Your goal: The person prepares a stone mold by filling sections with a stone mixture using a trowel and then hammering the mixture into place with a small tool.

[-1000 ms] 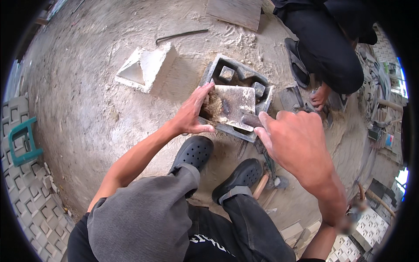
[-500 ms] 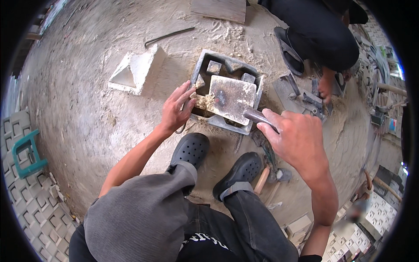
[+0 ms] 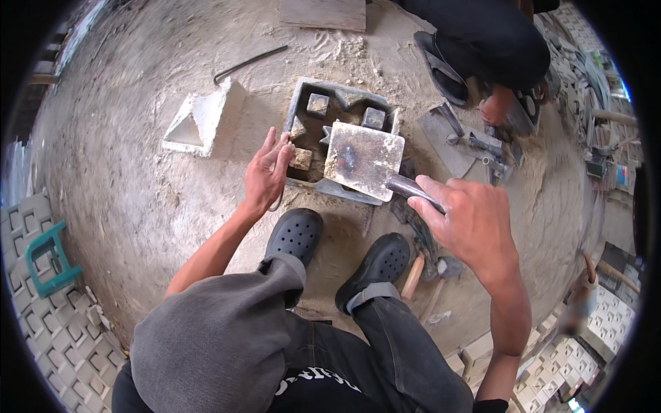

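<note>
My right hand (image 3: 471, 217) is closed round the dark handle of a square-bladed trowel (image 3: 363, 162). Its pale, dusty blade is over the right front part of a grey mould (image 3: 337, 191) on the ground, hiding some of the inside. Several square blocks stand within the mould, among them one at the back (image 3: 317, 105) and one at the right (image 3: 373, 118). A front left block (image 3: 301, 159) is coated with crumbly tan mix. My left hand (image 3: 265, 175) is at the mould's left rim, fingers stretched out and nothing seen gripped.
A white block with a triangular hollow (image 3: 196, 127) lies left of the mould, near a bent metal rod (image 3: 249, 63). At the right, another person's hand (image 3: 496, 107) is near metal tools (image 3: 475, 146). A wooden-handled hammer (image 3: 414, 275) lies by my right shoe.
The trowel has shifted right relative to the mould, uncovering the crumbly-topped front left block. My left hand has drawn back slightly at the left rim. The whole view has shifted a little.
</note>
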Available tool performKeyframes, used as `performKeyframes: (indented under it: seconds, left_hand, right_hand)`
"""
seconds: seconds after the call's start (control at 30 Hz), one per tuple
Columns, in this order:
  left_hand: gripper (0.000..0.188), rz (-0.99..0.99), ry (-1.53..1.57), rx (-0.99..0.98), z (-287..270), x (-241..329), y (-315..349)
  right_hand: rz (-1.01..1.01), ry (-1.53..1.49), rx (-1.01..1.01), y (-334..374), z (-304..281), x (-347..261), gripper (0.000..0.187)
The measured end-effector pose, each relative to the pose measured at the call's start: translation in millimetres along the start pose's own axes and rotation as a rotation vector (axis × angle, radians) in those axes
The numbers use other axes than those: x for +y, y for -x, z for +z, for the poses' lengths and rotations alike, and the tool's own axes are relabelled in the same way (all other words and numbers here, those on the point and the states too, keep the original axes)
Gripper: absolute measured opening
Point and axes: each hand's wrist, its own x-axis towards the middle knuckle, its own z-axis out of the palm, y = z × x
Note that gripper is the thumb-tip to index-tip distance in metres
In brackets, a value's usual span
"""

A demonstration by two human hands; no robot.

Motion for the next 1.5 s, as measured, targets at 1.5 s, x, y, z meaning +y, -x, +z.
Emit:
performKeyframes:
  seconds: [1.5]
  left_hand:
    - [0.099, 0.816, -0.517, -0.393, 68.6, 81.2, -37.1]
  right_hand:
    - [0.430, -0.047, 0.143, 45.7, -11.5, 59.7, 0.030]
